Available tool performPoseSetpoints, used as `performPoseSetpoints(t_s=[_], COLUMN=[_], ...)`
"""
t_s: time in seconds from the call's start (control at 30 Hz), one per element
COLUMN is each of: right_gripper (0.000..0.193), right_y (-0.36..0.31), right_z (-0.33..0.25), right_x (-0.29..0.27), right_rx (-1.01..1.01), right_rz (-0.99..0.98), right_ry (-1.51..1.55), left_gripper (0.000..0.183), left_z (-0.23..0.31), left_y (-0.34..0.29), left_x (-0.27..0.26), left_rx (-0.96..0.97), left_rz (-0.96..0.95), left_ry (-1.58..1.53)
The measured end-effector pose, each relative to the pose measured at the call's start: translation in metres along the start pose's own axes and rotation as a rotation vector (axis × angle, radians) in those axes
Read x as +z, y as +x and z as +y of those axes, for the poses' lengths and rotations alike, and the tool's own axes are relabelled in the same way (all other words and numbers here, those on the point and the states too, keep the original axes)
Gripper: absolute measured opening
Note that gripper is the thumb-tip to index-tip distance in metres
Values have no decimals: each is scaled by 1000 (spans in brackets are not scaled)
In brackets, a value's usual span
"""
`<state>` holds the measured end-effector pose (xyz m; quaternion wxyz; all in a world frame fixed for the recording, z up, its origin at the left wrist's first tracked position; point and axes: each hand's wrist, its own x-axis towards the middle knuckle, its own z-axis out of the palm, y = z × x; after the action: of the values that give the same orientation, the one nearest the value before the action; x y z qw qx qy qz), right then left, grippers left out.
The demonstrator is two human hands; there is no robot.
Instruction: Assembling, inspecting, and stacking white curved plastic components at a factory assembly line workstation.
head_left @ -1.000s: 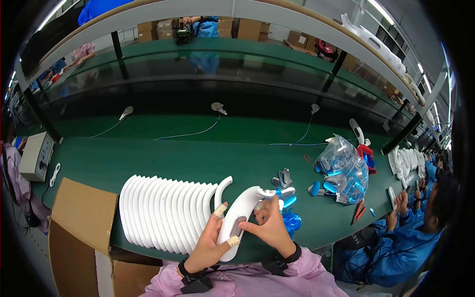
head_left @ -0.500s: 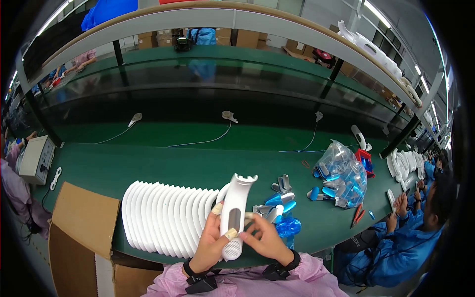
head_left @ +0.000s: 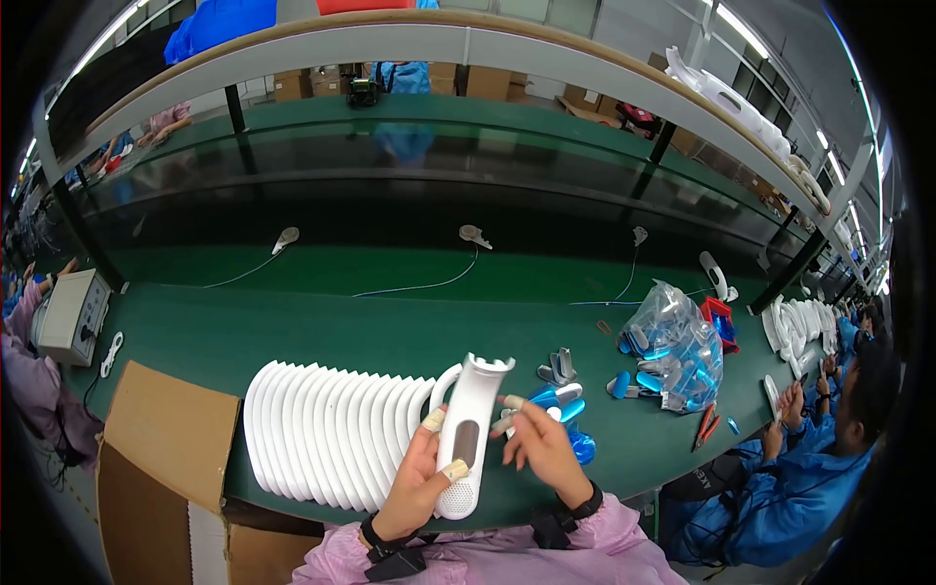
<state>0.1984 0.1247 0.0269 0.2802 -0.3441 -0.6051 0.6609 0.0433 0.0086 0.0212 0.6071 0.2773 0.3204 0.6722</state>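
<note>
My left hand (head_left: 421,476) is closed round a long white plastic housing (head_left: 470,395) with a grey oval window and a patch of small holes near its lower end. The housing stands tilted, its notched end pointing away from me. Just right of it, my right hand (head_left: 546,450) is apart from the housing, fingers bent and spread, with nothing visible in them. Beyond those fingers lies a small pile of blue and grey plastic pieces (head_left: 558,398), partly hidden by the hand. Tape covers several of my fingertips.
A row of white curved housings (head_left: 327,434) stands left of my hands, beside an open cardboard box (head_left: 171,409). To the right are a clear bag of blue-filmed parts (head_left: 673,341), a red bin (head_left: 720,322) and red-handled pliers (head_left: 704,427). A co-worker in blue (head_left: 790,478) sits at the right.
My right hand has let go of the housing and moved right, fingers spreading. The small wired parts on the far green belt have shifted right. My left hand keeps its hold.
</note>
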Motion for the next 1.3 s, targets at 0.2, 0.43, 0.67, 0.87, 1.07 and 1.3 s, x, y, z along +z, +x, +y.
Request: performPoseSetpoints(t_s=[0.2,0.43,0.67,0.87,1.07,1.3], right_gripper=[42,25,52,26,9,11], right_y=[-6,152,165,57,36,-9], right_z=[7,14,15,11,14,-11], right_x=[8,-85,-102,-63,-59,11], right_rx=[240,165,-81,-382,-539,-511], right_rz=[-335,57,394,-261,42,279], right_ry=[341,221,-361,-1352,-1056,-493], left_gripper=[83,47,52,49,43,47], left_z=[-1,1,-5,-2,5,-4], left_y=[9,-5,-3,-4,0,6], left_x=[0,-15,-11,-12,-3,20], left_rx=[180,327,339,293,348,415], left_rz=[88,112,182,197,198,134], left_ry=[123,1564,1646,1630,1455,1295])
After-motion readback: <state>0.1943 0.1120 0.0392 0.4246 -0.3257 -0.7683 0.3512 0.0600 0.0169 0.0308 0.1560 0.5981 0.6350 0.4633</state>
